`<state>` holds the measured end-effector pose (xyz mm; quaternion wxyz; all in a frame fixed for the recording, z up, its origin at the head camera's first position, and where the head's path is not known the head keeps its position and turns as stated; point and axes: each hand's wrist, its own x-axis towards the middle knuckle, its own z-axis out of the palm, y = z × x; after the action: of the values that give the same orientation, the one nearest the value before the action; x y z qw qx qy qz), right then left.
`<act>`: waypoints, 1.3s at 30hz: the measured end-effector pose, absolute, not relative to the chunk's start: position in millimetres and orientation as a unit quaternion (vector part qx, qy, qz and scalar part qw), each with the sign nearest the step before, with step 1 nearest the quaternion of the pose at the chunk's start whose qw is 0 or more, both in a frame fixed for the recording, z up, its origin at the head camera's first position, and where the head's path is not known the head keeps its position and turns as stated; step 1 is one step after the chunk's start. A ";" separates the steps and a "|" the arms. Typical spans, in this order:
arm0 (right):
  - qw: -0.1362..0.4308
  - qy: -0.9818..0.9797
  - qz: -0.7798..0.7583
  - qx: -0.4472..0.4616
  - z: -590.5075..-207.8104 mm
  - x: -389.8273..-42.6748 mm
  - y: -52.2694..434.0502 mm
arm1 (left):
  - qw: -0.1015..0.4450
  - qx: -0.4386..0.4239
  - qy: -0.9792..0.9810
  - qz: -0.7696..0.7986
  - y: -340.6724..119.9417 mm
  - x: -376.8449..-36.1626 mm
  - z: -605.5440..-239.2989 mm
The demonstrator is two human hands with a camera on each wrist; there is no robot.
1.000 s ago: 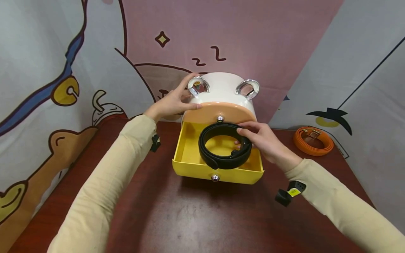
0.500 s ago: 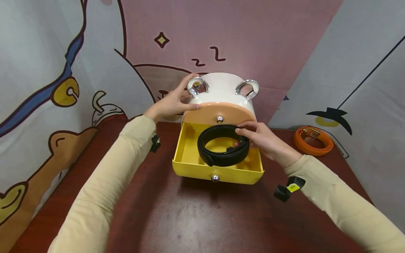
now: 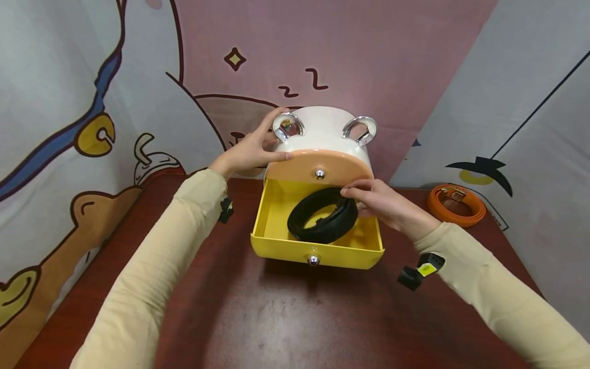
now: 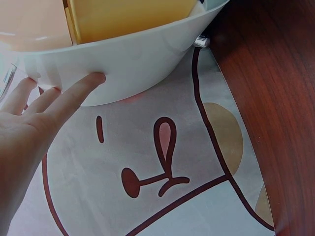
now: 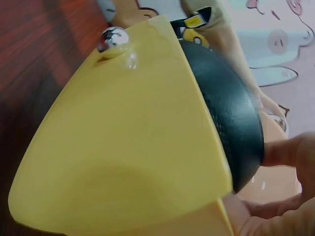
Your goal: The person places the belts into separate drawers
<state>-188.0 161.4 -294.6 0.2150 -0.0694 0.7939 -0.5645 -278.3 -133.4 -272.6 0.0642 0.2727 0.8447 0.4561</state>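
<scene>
Coiled black belt (image 3: 322, 221) tilted into the open yellow drawer (image 3: 276, 241), near edge low inside, far edge lifted and pinched by the right hand (image 3: 382, 205) between thumb and fingertips. Likely light, and supple leather-like strap wound into a springy ring: apt to uncoil or sag if let go on one side, so best held across the overlapping layers at the rim, as here, not by a loose end. Matte surface, probably not slippery; nothing fragile about it. Buckle not clear to see.

Left hand (image 3: 251, 151) flat with straight fingers against the side of the white cabinet (image 3: 322, 128), steadying it, gripping nothing. Cabinet glossy and light-looking, prone to slide on the dark red surface (image 3: 276, 318).

Orange belt (image 3: 455, 205) coiled far right on the surface, well apart.
</scene>
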 end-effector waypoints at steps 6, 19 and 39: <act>0.188 0.825 -0.518 -0.123 -297.1 -184.7 158.5 | 0.072 0.279 0.833 0.473 -134.0 -279.8 -273.3; 0.144 0.841 -0.475 -0.214 -301.5 -182.6 159.1 | 0.069 0.275 0.838 0.466 -133.5 -279.0 -275.4; 0.091 0.860 -0.450 -0.222 -301.2 -164.0 167.1 | 0.063 0.273 0.844 0.457 -133.7 -278.4 -273.6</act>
<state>-164.0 167.1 -301.2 0.0913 -0.2222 0.8602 -0.4498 -278.4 -133.7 -273.6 0.0626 0.2733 0.8439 0.4574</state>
